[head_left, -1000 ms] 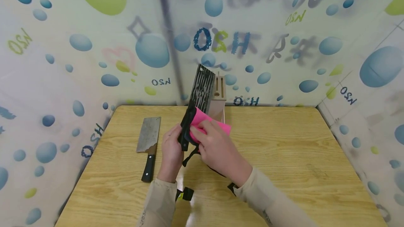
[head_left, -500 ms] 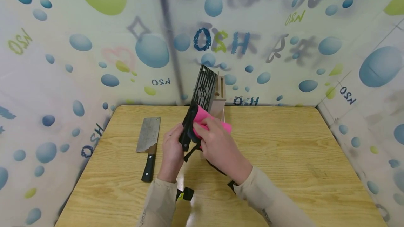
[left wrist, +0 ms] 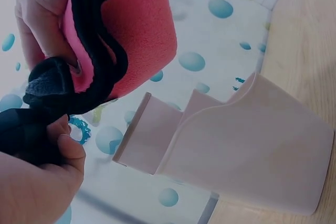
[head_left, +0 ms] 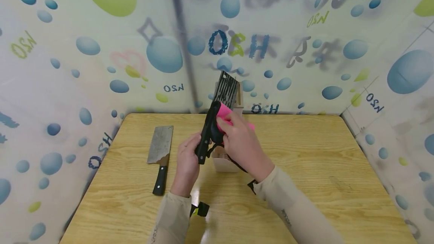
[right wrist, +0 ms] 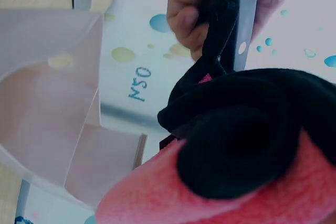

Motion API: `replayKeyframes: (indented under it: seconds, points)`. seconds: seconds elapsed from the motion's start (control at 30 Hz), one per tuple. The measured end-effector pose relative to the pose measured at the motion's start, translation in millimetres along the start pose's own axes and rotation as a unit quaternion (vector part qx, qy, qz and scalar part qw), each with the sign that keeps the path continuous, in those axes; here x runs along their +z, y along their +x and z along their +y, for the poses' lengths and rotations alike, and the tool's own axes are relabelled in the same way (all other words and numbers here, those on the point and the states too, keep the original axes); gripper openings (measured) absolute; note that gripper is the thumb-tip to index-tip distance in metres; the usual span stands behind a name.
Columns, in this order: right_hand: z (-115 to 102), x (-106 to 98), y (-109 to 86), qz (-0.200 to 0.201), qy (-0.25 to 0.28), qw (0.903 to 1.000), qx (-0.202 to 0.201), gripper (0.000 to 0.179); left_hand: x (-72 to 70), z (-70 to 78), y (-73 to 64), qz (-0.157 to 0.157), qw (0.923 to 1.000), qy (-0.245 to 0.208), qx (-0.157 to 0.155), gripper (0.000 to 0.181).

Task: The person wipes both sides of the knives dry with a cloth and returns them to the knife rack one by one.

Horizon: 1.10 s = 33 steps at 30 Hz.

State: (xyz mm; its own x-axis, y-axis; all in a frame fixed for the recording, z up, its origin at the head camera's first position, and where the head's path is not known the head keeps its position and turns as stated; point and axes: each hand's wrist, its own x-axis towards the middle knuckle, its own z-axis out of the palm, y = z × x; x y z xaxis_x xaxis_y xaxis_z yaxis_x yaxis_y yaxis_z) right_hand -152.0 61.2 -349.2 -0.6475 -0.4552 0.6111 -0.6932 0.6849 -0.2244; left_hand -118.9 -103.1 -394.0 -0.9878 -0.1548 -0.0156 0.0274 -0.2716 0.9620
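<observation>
A cleaver with a dark, streaked blade (head_left: 226,89) is held raised, tip up, over the table's middle. My left hand (head_left: 187,161) grips its black riveted handle (head_left: 202,151). My right hand (head_left: 245,144) pinches a folded pink cloth (head_left: 224,111) with a black border against the cleaver where blade and handle meet. The left wrist view shows the cloth (left wrist: 142,30) bunched, its black edging hanging in a loop. In the right wrist view the rolled black border (right wrist: 236,145) hides part of the handle.
Behind the hands stands a beige knife block (head_left: 226,165) with slots on top, partly covered by the arms and cleaver. A second cleaver (head_left: 160,146) lies flat on the wooden table (head_left: 305,168) at the left. A patterned wall rises behind the table.
My right hand and the cloth have shifted up and to the right. The cleaver has also moved slightly right, and the knife block's lower front has come into sight.
</observation>
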Motion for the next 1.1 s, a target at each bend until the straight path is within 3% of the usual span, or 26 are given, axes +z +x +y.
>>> replayKeyframes:
  seconds: [0.23, 0.9, 1.1]
  points:
    - [8, -1, 4.7, 0.003, -0.005, 0.9999, 0.014, 0.040, 0.3, 1.5, -1.2, -0.003, 0.9999, 0.015, -0.004, 0.042]
    - [-7, -5, -6.9, -0.020, 0.004, 0.9986, -0.048, 0.040, -2.7, 3.0, -0.5, 0.003, 0.9999, -0.011, 0.003, 0.042]
    - [-7, -6, -8.7, -0.020, 0.007, 0.9988, -0.045, 0.041, -3.4, 3.9, -1.6, 0.006, 1.0000, -0.003, 0.006, 0.041]
